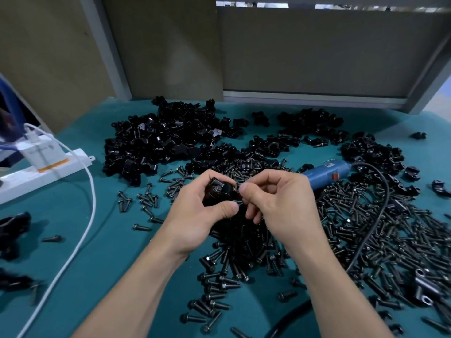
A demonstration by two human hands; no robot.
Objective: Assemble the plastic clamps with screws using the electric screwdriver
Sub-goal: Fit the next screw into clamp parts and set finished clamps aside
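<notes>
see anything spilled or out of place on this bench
Nothing looks damaged, but loose screws sprawl in an uncontained heap over the teal mat, and the blue electric screwdriver lies among them behind the right hand, its black cord running through the pile.

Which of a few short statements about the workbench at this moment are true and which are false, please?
1. The left hand grips a black clamp. True.
2. The right hand holds the blue electric screwdriver. False: the screwdriver lies on the table behind that hand with no hand on it. The right hand pinches at the clamp's right edge.
3. The white power strip lies to the right of the hands. False: it lies at the left side of the table.
4. A heap of loose screws spreads under and to the right of the hands. True.
5. The table cover is teal. True.
</notes>
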